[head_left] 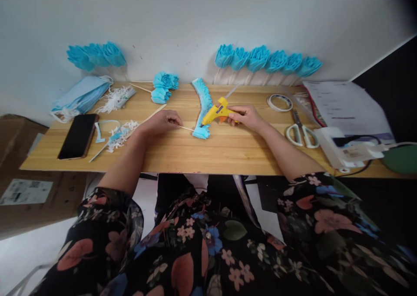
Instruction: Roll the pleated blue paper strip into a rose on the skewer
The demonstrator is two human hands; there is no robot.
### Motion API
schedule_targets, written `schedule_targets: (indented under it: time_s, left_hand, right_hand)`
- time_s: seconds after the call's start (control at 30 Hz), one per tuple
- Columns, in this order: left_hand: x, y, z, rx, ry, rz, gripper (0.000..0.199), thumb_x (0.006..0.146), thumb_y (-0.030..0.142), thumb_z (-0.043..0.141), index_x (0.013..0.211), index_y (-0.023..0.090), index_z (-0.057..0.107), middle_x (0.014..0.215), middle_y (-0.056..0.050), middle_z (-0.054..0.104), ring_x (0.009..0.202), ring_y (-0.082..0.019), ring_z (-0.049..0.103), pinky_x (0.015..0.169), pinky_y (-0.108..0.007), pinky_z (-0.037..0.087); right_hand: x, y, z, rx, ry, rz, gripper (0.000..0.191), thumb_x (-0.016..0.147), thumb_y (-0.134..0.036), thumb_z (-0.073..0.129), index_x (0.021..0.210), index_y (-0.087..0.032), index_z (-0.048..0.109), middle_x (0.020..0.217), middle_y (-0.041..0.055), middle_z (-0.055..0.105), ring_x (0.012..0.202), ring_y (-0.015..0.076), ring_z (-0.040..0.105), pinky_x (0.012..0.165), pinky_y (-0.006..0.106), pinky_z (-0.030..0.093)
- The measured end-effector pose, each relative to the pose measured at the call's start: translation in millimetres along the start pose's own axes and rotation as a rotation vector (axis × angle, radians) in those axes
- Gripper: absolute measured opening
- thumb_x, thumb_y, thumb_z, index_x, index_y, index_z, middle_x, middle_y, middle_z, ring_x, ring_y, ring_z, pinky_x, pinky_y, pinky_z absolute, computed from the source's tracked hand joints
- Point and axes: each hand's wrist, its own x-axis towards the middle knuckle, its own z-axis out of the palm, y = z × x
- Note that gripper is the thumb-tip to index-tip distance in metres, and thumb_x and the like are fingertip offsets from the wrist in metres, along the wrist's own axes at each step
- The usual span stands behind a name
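Pinched in my left hand (pixel 165 121) is a thin wooden stick (pixel 186 128). The stick's right end carries a blue rolled flower head (pixel 201 133) just above the wooden table. From that roll a long blue ruffled strip (pixel 202 95) runs away toward the back of the table. My right hand (pixel 245 117) is closed around a yellow glue gun (pixel 217 111), a glue stick (pixel 232 91) jutting from its rear. The gun's dark nozzle points down-left at the strip close to the roll; whether it touches cannot be seen.
Finished blue flowers (pixel 259 58) lean on the wall, with more (pixel 164 87) lying nearer. At left are face masks (pixel 83 95), a phone (pixel 78 136) and white scraps (pixel 122 135). At right lie a tape roll (pixel 280 103), scissors (pixel 301 133), a white power strip (pixel 339 150) and papers (pixel 348 107).
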Motion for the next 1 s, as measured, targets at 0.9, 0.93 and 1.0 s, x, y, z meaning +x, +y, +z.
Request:
schedule_targets:
  time_s: [0.9,0.93,1.0]
  left_hand:
    - [-11,14,-2.5,0.019,-0.022,0.041,0.033,0.1,0.05,0.079,0.086,0.02,0.081,0.085,-0.006,0.076,0.08,-0.02,0.069,0.081,-0.031,0.057]
    - [-12,13,-1.5,0.025,-0.014,0.057,0.034,0.102,0.05,0.078,0.086,0.021,0.081,0.086,-0.007,0.076,0.081,-0.02,0.069,0.081,-0.031,0.057]
    - [-14,13,0.0,0.035,-0.002,0.086,0.034,0.104,0.05,0.076,0.087,0.021,0.082,0.087,-0.008,0.077,0.082,-0.021,0.07,0.081,-0.032,0.057]
  right_hand:
    - [-7,5,-13,0.028,0.099,0.029,0.052,0.083,-0.065,0.095,0.114,-0.024,0.09,0.079,0.0042,0.08,0.059,0.0149,0.063,0.054,0.032,0.049]
    - [-7,6,-13,0.025,0.105,0.018,0.051,0.083,-0.065,0.095,0.114,-0.024,0.09,0.079,0.004,0.08,0.059,0.0148,0.063,0.055,0.032,0.049]
    - [-6,7,-13,0.023,0.115,-0.003,0.048,0.083,-0.064,0.095,0.112,-0.026,0.091,0.08,0.0038,0.08,0.058,0.0146,0.062,0.055,0.033,0.05]
